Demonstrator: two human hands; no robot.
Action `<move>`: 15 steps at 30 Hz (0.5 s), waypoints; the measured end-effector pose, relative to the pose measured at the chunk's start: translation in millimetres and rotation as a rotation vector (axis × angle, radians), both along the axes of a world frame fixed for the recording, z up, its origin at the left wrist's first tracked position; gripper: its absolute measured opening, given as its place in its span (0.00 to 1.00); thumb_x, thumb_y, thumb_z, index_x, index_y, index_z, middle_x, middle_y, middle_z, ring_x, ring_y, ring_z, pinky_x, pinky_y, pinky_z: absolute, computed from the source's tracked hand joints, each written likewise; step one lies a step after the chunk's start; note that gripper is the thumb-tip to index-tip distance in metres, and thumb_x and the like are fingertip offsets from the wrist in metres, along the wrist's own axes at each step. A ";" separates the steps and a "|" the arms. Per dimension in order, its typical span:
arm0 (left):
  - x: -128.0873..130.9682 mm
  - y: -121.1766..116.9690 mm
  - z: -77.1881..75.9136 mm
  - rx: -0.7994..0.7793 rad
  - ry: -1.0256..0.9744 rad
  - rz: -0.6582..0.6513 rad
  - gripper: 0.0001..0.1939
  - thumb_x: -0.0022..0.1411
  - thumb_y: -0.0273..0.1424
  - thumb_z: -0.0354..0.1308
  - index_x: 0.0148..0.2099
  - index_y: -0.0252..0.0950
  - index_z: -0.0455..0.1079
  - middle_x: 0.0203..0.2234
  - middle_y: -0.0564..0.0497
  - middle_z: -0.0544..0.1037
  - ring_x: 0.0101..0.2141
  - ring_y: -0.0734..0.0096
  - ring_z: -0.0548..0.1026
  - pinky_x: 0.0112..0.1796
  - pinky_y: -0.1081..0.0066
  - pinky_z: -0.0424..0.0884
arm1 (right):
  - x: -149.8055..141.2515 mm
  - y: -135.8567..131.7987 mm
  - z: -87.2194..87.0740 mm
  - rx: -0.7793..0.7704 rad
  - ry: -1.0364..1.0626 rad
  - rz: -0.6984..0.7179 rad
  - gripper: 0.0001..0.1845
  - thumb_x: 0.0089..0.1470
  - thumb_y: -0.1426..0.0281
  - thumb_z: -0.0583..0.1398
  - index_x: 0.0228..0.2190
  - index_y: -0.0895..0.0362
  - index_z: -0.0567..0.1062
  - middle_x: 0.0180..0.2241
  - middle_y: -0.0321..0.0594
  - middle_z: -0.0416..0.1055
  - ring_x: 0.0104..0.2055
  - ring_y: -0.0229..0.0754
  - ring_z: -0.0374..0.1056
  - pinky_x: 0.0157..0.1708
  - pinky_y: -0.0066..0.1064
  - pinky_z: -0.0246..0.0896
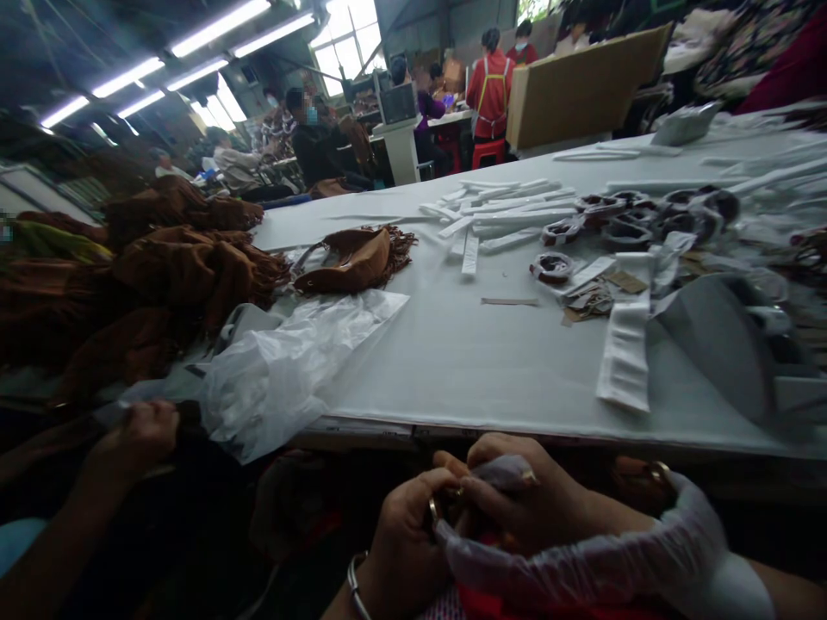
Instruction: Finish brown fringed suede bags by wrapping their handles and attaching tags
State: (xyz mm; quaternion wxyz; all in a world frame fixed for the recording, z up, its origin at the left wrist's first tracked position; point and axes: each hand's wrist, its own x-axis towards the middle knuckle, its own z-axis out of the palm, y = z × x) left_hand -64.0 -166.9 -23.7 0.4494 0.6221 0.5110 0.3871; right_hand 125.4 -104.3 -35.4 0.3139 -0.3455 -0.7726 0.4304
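The left hand [407, 534] pinches an end of the film-wrapped strap [549, 573] by a gold ring [434, 510]; the right hand [523, 482], fingers curled closed, grips there too. The strap curves across the right forearm, in front of the surface [413, 370]. Its length looks covered; this end seems left to finish. A crumpled plastic bag [271, 379] overhangs the near edge at left; far right lie wrapped coils [626, 228]. Nothing visibly blocks the hands.
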 end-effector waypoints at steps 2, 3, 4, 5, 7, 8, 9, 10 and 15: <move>1.0 -0.4 -2.2 -0.013 0.005 0.015 0.09 0.58 0.26 0.63 0.43 0.38 0.75 0.30 0.52 0.79 0.28 0.75 0.75 0.29 0.79 0.72 | 0.8 2.4 2.9 0.072 -0.124 0.090 0.19 0.65 0.62 0.53 0.29 0.59 0.75 0.23 0.37 0.70 0.21 0.33 0.61 0.20 0.25 0.51; 1.2 -0.4 -2.8 -0.010 0.011 0.020 0.08 0.59 0.26 0.63 0.42 0.38 0.75 0.30 0.52 0.79 0.28 0.75 0.75 0.29 0.79 0.71 | 1.2 4.4 4.7 0.116 -0.167 0.157 0.20 0.65 0.62 0.51 0.28 0.59 0.75 0.22 0.37 0.70 0.20 0.32 0.59 0.20 0.25 0.48; 1.2 -0.3 -2.9 -0.002 0.020 0.025 0.08 0.59 0.27 0.62 0.42 0.38 0.74 0.29 0.52 0.79 0.27 0.75 0.74 0.29 0.79 0.71 | 1.6 6.5 6.5 0.160 -0.196 0.213 0.21 0.66 0.63 0.51 0.27 0.59 0.76 0.22 0.37 0.69 0.21 0.32 0.58 0.20 0.26 0.46; 1.0 -0.3 -2.6 0.006 0.034 0.032 0.08 0.59 0.26 0.62 0.43 0.38 0.74 0.29 0.52 0.79 0.27 0.75 0.74 0.30 0.78 0.71 | 1.6 8.4 8.0 0.190 -0.208 0.250 0.22 0.66 0.63 0.50 0.27 0.59 0.76 0.22 0.38 0.69 0.21 0.33 0.57 0.20 0.26 0.46; 0.5 0.2 -0.6 0.008 0.075 0.038 0.11 0.57 0.26 0.63 0.44 0.38 0.74 0.30 0.52 0.79 0.28 0.75 0.75 0.31 0.78 0.71 | 0.5 10.4 9.1 0.164 -0.174 0.269 0.24 0.67 0.62 0.48 0.28 0.60 0.76 0.22 0.40 0.69 0.22 0.34 0.56 0.21 0.27 0.46; 0.5 0.8 1.1 -0.001 0.092 0.029 0.13 0.56 0.25 0.64 0.45 0.38 0.74 0.30 0.53 0.80 0.28 0.75 0.75 0.31 0.78 0.71 | -0.8 10.4 8.7 0.120 -0.140 0.261 0.26 0.67 0.61 0.46 0.27 0.60 0.75 0.22 0.39 0.69 0.22 0.34 0.56 0.21 0.27 0.47; 0.7 1.7 3.2 -0.016 0.102 0.017 0.13 0.55 0.25 0.64 0.45 0.38 0.75 0.31 0.52 0.80 0.29 0.74 0.76 0.32 0.78 0.71 | -2.4 9.8 7.6 0.063 -0.091 0.244 0.27 0.68 0.61 0.45 0.26 0.59 0.73 0.22 0.39 0.68 0.22 0.33 0.56 0.21 0.26 0.48; 1.2 2.9 5.7 -0.034 0.103 -0.002 0.13 0.55 0.25 0.64 0.44 0.38 0.75 0.32 0.52 0.80 0.30 0.73 0.76 0.32 0.78 0.72 | -4.3 8.8 6.3 0.001 -0.039 0.228 0.28 0.68 0.60 0.44 0.25 0.59 0.71 0.21 0.37 0.67 0.21 0.33 0.56 0.21 0.26 0.50; 8.0 10.5 17.2 -0.063 0.078 -0.050 0.06 0.57 0.25 0.59 0.39 0.36 0.74 0.32 0.50 0.80 0.32 0.70 0.78 0.36 0.75 0.73 | -9.8 7.1 8.1 -0.295 0.025 0.227 0.22 0.64 0.59 0.52 0.22 0.58 0.68 0.21 0.33 0.64 0.21 0.32 0.56 0.20 0.25 0.51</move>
